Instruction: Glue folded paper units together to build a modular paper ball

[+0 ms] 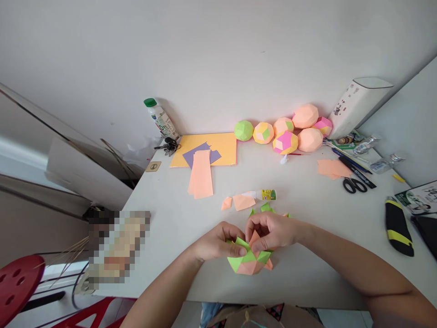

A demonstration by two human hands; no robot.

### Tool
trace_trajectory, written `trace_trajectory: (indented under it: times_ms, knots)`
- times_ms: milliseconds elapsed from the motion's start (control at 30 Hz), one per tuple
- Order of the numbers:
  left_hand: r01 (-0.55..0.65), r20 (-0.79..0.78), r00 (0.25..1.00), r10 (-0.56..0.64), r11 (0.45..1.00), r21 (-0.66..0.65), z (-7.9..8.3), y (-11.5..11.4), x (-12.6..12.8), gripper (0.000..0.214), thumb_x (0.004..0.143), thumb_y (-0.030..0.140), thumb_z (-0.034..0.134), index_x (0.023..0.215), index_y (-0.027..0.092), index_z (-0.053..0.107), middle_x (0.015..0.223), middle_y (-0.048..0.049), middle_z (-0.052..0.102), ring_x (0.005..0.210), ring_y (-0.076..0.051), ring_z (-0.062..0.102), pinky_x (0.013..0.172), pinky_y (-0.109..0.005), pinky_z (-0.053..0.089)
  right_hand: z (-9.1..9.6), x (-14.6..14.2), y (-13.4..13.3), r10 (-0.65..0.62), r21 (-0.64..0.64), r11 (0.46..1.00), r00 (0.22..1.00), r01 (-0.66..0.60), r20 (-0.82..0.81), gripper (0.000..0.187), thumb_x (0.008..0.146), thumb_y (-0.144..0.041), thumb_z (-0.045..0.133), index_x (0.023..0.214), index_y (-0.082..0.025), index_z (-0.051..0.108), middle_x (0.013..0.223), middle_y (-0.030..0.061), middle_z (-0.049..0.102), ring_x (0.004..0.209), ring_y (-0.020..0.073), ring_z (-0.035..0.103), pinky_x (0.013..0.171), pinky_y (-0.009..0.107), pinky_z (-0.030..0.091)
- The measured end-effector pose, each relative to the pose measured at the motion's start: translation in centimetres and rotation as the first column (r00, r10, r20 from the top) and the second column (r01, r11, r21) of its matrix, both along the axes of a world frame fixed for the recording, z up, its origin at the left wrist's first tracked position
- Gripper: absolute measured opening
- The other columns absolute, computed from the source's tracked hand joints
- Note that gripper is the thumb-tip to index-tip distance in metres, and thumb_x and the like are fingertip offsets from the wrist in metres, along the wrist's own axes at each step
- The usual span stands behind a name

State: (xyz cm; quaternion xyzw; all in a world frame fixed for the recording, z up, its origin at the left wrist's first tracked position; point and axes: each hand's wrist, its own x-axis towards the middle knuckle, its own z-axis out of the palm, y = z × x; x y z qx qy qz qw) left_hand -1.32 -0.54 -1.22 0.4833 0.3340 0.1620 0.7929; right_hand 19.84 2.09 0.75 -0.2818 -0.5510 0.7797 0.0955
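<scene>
Near the front of the table I hold a partly formed paper ball [248, 264] with green and peach facets. My left hand [220, 241] pinches its green left rim between thumb and fingers. On the upper right side, my right hand [271, 231] pinches a peach paper flap [253, 238] of the same ball. Just behind my right hand lie some green folded paper pieces [266, 207], partly hidden by it. Beyond them are a glue stick [268, 195], a flat peach paper scrap [244, 202] and a small folded peach piece [226, 203].
Several finished paper balls [286, 142] sit against the wall. Peach strips [201, 175] lie on a yellow paper stack [225, 152], near keys [170, 145] and a bottle [160, 117]. To the right are black scissors [355, 184], pens [357, 171] and a black-yellow case [398, 226].
</scene>
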Motion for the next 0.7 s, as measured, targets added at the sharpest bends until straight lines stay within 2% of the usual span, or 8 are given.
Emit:
trace_trajectory:
  times_ms: [233,333,433,567,633,700]
  knots:
    - [-0.001,-0.028,1.0,0.001,1.0,0.031,0.0,-0.1,0.1,0.028,0.06,0.032,0.077,0.076,0.01,0.071,0.057,0.0015,0.052,0.053,-0.008,0.04,0.05,-0.022,0.03,-0.6,-0.1,-0.2,0.0,0.01,1.0,1.0,0.0,0.017,0.03,0.066,-0.027,0.079,0.086,-0.016,0.06,0.071,-0.0036,0.057,0.058,0.0065,0.048,0.05,0.017,0.037]
    - [-0.037,-0.03,0.999,0.039,0.997,0.062,0.1,-0.2,0.3,0.02,0.061,0.026,0.075,0.074,0.01,0.07,0.058,0.0015,0.052,0.053,-0.007,0.039,0.05,-0.022,0.029,-0.9,-0.1,-0.2,-0.017,0.004,1.0,1.0,0.017,0.007,0.033,0.067,-0.031,0.079,0.089,-0.015,0.059,0.074,-0.0021,0.058,0.061,0.007,0.05,0.052,0.017,0.039]
    - [-0.108,0.006,0.994,0.108,0.992,0.067,0.4,-0.2,0.4,0.014,0.061,0.022,0.072,0.068,0.011,0.068,0.056,0.0019,0.051,0.051,-0.007,0.038,0.049,-0.022,0.027,-0.4,0.0,0.0,-0.086,-0.004,0.996,0.996,0.086,-0.037,0.037,0.075,-0.039,0.071,0.101,-0.016,0.056,0.083,0.0008,0.058,0.069,0.0091,0.054,0.059,0.021,0.044]
    - [-0.19,0.069,0.98,0.186,0.98,0.057,0.4,-0.3,0.3,0.013,0.061,0.023,0.071,0.064,0.011,0.068,0.052,0.0018,0.052,0.045,-0.006,0.038,0.045,-0.022,0.026,0.7,0.5,0.5,-0.201,0.112,0.973,0.98,0.2,-0.003,0.043,0.081,-0.045,0.063,0.112,-0.016,0.052,0.096,0.0051,0.057,0.085,0.0139,0.056,0.07,0.026,0.046]
    - [-0.238,0.101,0.968,0.23,0.969,0.072,0.3,-0.3,0.2,0.014,0.061,0.023,0.072,0.066,0.01,0.069,0.058,-0.0009,0.058,0.049,-0.009,0.044,0.047,-0.023,0.031,1.2,0.9,0.7,-0.188,0.178,0.968,0.98,0.175,0.062,0.04,0.081,-0.046,0.064,0.105,-0.015,0.056,0.093,0.0051,0.057,0.083,0.0143,0.054,0.066,0.025,0.044]
    - [-0.298,0.137,0.949,0.284,0.95,0.09,0.1,-0.4,0.2,0.015,0.063,0.024,0.073,0.069,0.011,0.07,0.065,-0.0034,0.063,0.056,-0.012,0.051,0.052,-0.025,0.037,1.5,1.3,0.9,-0.125,0.214,0.972,0.987,0.1,0.104,0.036,0.08,-0.047,0.063,0.094,-0.015,0.059,0.085,0.0029,0.056,0.074,0.0124,0.052,0.061,0.023,0.042]
